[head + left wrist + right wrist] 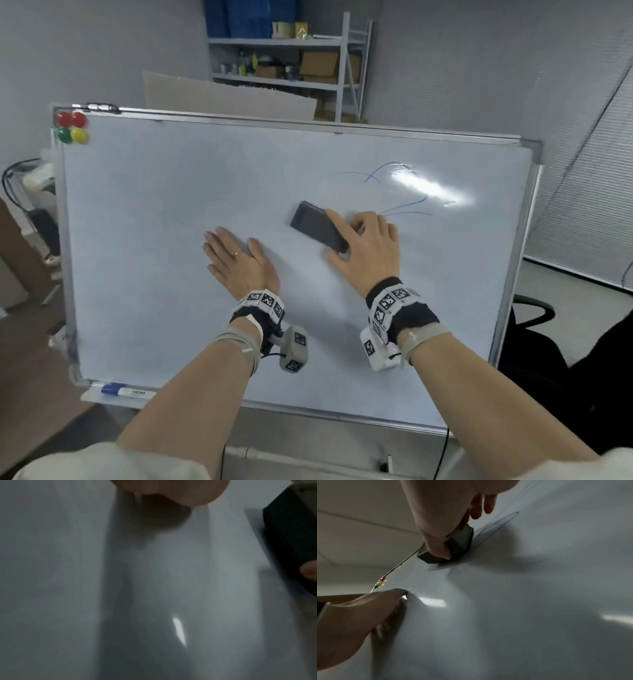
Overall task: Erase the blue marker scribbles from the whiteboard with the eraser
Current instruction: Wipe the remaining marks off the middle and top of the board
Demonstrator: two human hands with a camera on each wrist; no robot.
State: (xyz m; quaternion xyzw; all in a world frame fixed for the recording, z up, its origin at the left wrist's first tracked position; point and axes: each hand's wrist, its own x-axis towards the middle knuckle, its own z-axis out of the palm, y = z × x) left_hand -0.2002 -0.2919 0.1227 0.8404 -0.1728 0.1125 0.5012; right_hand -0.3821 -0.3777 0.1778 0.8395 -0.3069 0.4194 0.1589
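right hand [368, 250] fingers curled round the black eraser [318, 226] pressed on the whiteboard [171, 308], thin blue scribbles [404, 205] just beside it, left hand [236, 262] flat on board, fingers straight

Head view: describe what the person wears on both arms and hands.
Each wrist carries a black band ringed with white blocks printed with black square codes, on the left wrist and the right wrist. A grey-white camera block hangs below each. Grey straps and thin black cables sit behind them. The left hand wears a ring. Pale sleeves are pushed up.
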